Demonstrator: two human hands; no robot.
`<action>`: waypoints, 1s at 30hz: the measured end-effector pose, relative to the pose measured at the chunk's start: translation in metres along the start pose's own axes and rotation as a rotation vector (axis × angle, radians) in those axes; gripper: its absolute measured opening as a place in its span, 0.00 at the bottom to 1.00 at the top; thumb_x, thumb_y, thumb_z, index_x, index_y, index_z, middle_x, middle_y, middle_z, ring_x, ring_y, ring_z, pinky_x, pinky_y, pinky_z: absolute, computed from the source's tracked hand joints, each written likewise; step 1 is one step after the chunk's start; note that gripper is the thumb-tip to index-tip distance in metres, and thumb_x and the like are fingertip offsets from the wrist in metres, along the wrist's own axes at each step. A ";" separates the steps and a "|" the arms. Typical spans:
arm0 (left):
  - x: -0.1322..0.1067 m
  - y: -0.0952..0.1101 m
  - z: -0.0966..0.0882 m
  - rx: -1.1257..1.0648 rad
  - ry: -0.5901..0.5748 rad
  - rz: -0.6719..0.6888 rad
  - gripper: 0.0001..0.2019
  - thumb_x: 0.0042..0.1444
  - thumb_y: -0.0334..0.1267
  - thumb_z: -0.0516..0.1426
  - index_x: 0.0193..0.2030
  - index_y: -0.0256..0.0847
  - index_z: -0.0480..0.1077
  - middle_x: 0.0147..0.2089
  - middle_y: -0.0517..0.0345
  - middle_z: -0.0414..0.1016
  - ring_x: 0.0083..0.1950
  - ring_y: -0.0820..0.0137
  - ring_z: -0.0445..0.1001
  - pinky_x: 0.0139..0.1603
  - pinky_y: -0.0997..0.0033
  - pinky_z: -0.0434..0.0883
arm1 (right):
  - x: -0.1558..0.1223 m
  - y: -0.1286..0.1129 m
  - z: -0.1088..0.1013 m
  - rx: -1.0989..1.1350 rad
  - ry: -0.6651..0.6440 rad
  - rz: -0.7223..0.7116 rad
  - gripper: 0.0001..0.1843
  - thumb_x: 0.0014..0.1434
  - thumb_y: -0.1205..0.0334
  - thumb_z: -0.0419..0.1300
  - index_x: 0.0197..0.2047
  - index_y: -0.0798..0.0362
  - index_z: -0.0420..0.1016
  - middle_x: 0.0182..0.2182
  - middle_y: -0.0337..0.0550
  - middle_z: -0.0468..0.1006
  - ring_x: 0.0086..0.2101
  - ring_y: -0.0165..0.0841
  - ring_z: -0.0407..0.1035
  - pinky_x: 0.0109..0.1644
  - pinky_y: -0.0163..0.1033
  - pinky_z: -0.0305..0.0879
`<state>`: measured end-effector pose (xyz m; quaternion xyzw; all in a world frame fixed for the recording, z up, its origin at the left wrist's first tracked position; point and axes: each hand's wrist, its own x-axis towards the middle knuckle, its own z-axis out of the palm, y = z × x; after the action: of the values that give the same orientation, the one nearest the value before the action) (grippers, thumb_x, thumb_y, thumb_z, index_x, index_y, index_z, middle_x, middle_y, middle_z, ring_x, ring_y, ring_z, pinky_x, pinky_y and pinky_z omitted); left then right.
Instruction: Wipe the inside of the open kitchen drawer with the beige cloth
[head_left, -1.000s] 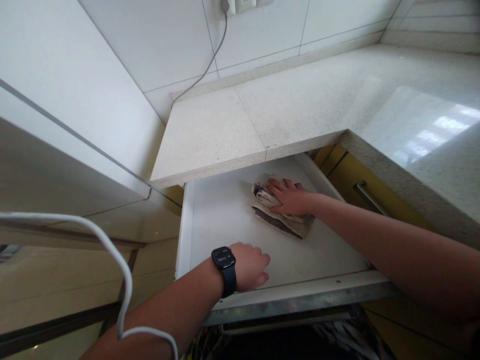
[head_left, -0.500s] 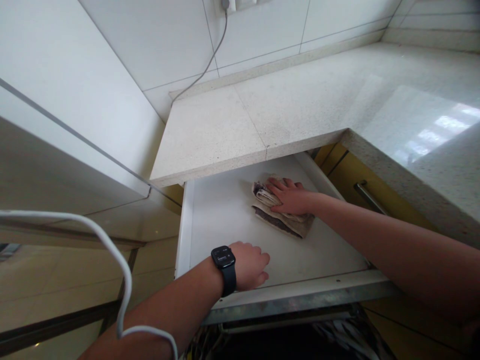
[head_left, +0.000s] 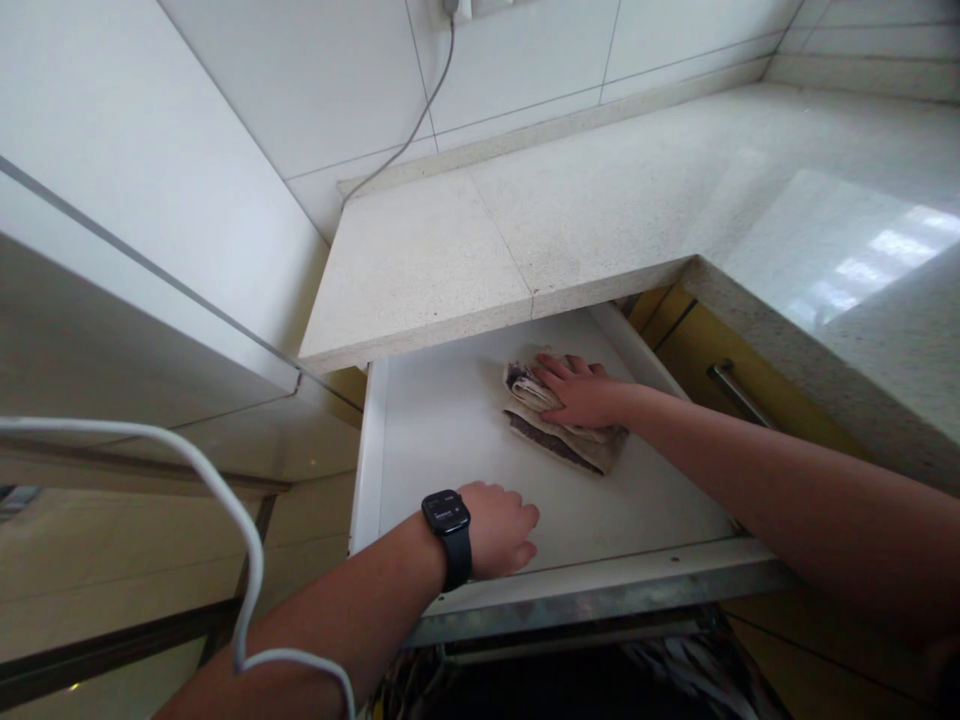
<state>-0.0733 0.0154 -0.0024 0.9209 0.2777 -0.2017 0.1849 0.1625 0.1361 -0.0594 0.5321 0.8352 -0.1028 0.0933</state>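
A folded beige and dark brown cloth (head_left: 559, 447) lies on the floor of a pulled-out white drawer (head_left: 442, 430), toward its right side. My right hand (head_left: 581, 392) is on top of the cloth, fingers bent over its folds and thumb along one fold, pressing it against the drawer floor. Over the front left of the drawer is my left hand (head_left: 501, 530), its fingers loosely curled in and nothing visible in them; their undersides are hidden. A black smartwatch (head_left: 448, 530) is strapped to the left wrist.
A speckled stone countertop (head_left: 420, 270) overhangs the back of the drawer and turns a corner at right. Beside it are yellow cabinet fronts with a metal handle (head_left: 739, 393). A white cable (head_left: 225, 490) loops across the lower left. A tall white panel (head_left: 165, 180) stands at left.
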 end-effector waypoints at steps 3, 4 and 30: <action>0.000 0.000 -0.001 -0.004 -0.008 -0.002 0.17 0.61 0.50 0.50 0.45 0.42 0.72 0.41 0.49 0.79 0.42 0.54 0.79 0.39 0.53 0.77 | 0.001 0.001 0.002 -0.006 0.001 -0.002 0.49 0.56 0.35 0.52 0.74 0.44 0.43 0.74 0.50 0.38 0.64 0.67 0.46 0.56 0.71 0.56; 0.000 0.000 -0.002 -0.006 -0.006 -0.004 0.17 0.61 0.50 0.50 0.46 0.42 0.72 0.41 0.49 0.79 0.42 0.54 0.79 0.39 0.54 0.77 | 0.001 0.001 0.003 -0.008 0.004 -0.003 0.49 0.56 0.35 0.52 0.74 0.44 0.42 0.74 0.50 0.38 0.64 0.67 0.46 0.56 0.71 0.56; -0.001 -0.001 0.000 -0.012 -0.007 0.001 0.17 0.61 0.50 0.50 0.46 0.42 0.72 0.42 0.49 0.78 0.42 0.55 0.79 0.39 0.55 0.76 | -0.001 -0.001 0.000 0.000 -0.001 0.005 0.48 0.56 0.34 0.50 0.74 0.46 0.44 0.74 0.50 0.39 0.65 0.66 0.44 0.57 0.71 0.55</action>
<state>-0.0750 0.0157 -0.0020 0.9192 0.2779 -0.2031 0.1913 0.1618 0.1350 -0.0587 0.5340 0.8339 -0.1030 0.0937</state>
